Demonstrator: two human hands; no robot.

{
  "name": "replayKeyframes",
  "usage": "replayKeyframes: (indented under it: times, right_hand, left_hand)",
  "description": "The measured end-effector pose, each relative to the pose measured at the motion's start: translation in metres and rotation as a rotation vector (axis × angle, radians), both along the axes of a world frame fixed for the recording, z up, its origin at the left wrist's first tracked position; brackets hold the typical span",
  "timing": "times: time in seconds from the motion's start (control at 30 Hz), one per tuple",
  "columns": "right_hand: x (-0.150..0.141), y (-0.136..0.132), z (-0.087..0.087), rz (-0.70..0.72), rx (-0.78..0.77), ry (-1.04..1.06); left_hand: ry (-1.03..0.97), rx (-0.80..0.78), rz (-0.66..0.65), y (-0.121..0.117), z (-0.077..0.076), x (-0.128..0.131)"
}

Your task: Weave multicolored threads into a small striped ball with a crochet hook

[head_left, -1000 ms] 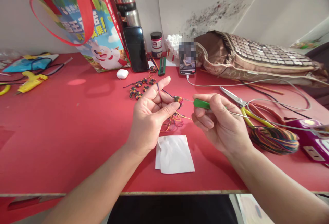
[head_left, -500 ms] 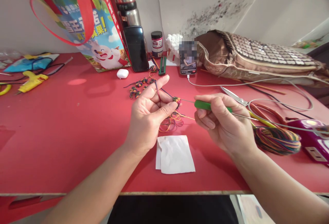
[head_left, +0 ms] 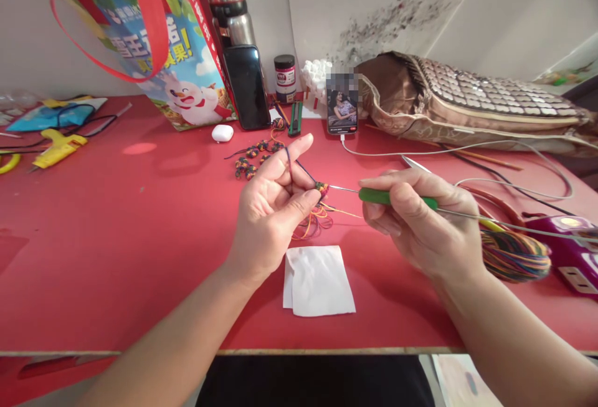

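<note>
My left hand [head_left: 273,210] pinches a small multicoloured knotted piece [head_left: 321,187] between thumb and middle fingers, with the forefinger stretched out and a dark thread looped over it. Loose coloured threads [head_left: 315,220] trail from the piece onto the red table [head_left: 116,226]. My right hand [head_left: 420,223] is closed round a green-handled needle tool [head_left: 385,196], whose thin metal tip points left and touches the knotted piece. A white folded paper [head_left: 316,280] lies just below both hands.
Several finished knotted beads [head_left: 255,158] lie behind my left hand. A skein of multicoloured thread [head_left: 514,256], scissors [head_left: 413,162] and a purple power strip [head_left: 567,251] sit at the right. A phone [head_left: 342,108] on a cable, a printed bag [head_left: 154,45], flask and brown bag [head_left: 467,108] line the back.
My right hand has drawn the green-handled tool a little to the right, so more of the thin metal tip shows. My left hand keeps its pinch on the knotted piece.
</note>
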State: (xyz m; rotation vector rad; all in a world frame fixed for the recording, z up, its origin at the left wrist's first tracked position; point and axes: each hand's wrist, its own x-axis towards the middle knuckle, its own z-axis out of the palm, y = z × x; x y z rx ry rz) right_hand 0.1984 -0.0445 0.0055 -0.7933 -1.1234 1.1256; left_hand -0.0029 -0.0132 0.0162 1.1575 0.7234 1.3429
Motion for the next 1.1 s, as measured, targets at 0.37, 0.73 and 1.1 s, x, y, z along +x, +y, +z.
replayKeyframes:
  times: [0.37, 0.73, 1.1]
  right_hand:
    - [0.015, 0.004, 0.009, 0.068, -0.108, -0.035]
    - [0.023, 0.011, 0.014, 0.27, -0.262, 0.074]
    - [0.021, 0.013, 0.009, 0.355, -0.273, 0.147]
  left_hand:
    - [-0.017, -0.046, -0.099, -0.001, -0.001, -0.004]
    - [-0.012, -0.088, -0.29, -0.005, 0.005, -0.005]
    - [-0.067, -0.034, -0.305, -0.006, 0.004, -0.003]
